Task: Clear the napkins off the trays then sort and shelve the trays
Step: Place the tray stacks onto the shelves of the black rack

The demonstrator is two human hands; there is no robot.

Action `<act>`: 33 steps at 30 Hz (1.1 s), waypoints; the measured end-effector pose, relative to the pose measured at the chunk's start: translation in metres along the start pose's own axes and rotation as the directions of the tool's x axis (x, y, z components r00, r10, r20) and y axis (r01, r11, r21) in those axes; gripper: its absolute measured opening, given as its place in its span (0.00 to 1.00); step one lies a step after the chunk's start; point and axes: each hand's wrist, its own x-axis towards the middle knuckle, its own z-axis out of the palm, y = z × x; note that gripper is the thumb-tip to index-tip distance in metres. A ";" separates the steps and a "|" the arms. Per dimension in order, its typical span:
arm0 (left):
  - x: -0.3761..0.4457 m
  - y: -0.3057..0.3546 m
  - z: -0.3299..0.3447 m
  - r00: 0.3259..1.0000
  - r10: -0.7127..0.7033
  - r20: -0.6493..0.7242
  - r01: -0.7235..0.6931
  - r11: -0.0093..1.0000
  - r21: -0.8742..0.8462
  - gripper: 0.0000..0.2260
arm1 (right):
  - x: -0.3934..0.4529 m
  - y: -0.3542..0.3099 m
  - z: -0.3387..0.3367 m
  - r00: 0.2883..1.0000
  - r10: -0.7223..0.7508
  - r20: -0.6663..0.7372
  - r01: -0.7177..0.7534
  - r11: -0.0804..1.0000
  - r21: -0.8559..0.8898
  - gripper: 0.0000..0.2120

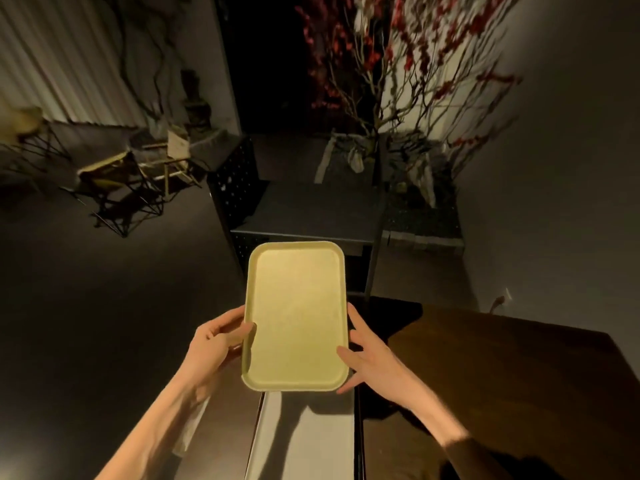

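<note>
**Bare tray heads for the shelf**

Now the shelving step, by the look of it: the tray [296, 315] is up in the air, nothing on it, no napkin in sight. Left hand [216, 342] grips its left rim; right hand [369, 358] lies loosely along the right edge, thumb over the rim. Ahead, the dark shelf unit [311, 211]. Next call: carry it forward level and slide it in.

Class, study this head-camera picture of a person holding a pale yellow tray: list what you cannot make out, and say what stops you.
1. Underside of the pale yellow rectangular plastic tray: hidden by the tray itself.
2. Left hand fingers beneath the rim: covered by the tray.
3. Right hand: whether its fingers curl under is unclear.
4. Lower shelves of the dark metal cart: blocked by the tray, deep shadow.
5. Red-flowered branches: motion-blurred.
6. Napkins: none discernible.
</note>
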 end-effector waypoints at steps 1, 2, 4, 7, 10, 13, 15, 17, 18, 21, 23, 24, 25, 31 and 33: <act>-0.001 0.020 0.003 0.999 0.052 0.010 -0.052 0.999 -0.001 0.13 | 0.002 -0.017 -0.006 0.999 -0.044 -0.017 0.043 0.999 -0.014 0.38; 0.000 0.038 0.005 0.994 0.105 0.021 -0.105 0.994 0.009 0.13 | 0.003 -0.033 -0.012 0.997 -0.072 -0.036 0.071 0.997 -0.022 0.37; 0.007 0.071 0.007 0.981 0.192 0.037 -0.194 0.980 0.048 0.14 | 0.009 -0.063 -0.019 0.988 -0.112 -0.104 0.112 0.994 -0.007 0.34; 0.025 0.108 0.011 0.952 0.306 0.019 -0.306 0.942 0.138 0.14 | 0.027 -0.096 -0.022 0.959 -0.162 -0.231 0.168 0.986 0.004 0.29; 0.048 0.134 0.019 0.930 0.366 0.039 -0.366 0.910 0.192 0.11 | 0.053 -0.120 -0.022 0.921 -0.190 -0.341 0.190 0.981 -0.034 0.25; 0.072 0.149 0.027 0.921 0.377 0.095 -0.388 0.880 0.274 0.13 | 0.079 -0.136 -0.025 0.900 -0.171 -0.402 0.165 0.985 -0.049 0.23; 0.088 0.152 0.033 0.903 0.416 0.109 -0.429 0.850 0.307 0.15 | 0.094 -0.142 -0.030 0.890 -0.145 -0.433 0.118 0.989 -0.089 0.19; 0.102 0.152 0.038 0.893 0.438 0.102 -0.444 0.826 0.347 0.15 | 0.106 -0.146 -0.034 0.872 -0.122 -0.474 0.052 0.986 -0.159 0.17; 0.108 0.153 0.039 0.892 0.442 0.092 -0.442 0.815 0.375 0.14 | 0.111 -0.147 -0.035 0.862 -0.116 -0.493 0.015 0.979 -0.205 0.16; 0.123 0.152 0.039 0.897 0.438 0.069 -0.420 0.792 0.443 0.12 | 0.124 -0.149 -0.040 0.849 -0.115 -0.515 -0.063 0.946 -0.316 0.13; 0.130 0.150 0.039 0.889 0.452 0.075 -0.428 0.761 0.488 0.11 | 0.135 -0.147 -0.044 0.841 -0.124 -0.527 -0.105 0.918 -0.382 0.10; 0.133 0.149 0.039 0.887 0.455 0.082 -0.430 0.746 0.508 0.12 | 0.140 -0.145 -0.046 0.836 -0.111 -0.537 -0.137 0.906 -0.400 0.10; 0.136 0.149 0.040 0.889 0.450 0.088 -0.425 0.737 0.526 0.12 | 0.146 -0.143 -0.048 0.833 -0.093 -0.546 -0.163 0.901 -0.403 0.11; 0.158 0.155 0.042 0.880 0.458 0.124 -0.376 0.513 0.772 0.08 | 0.159 -0.138 -0.053 0.813 -0.006 -0.583 -0.290 0.863 -0.414 0.06; 0.160 0.156 0.044 0.872 0.473 0.127 -0.376 0.480 0.793 0.06 | 0.160 -0.136 -0.051 0.807 -0.004 -0.590 -0.315 0.842 -0.437 0.09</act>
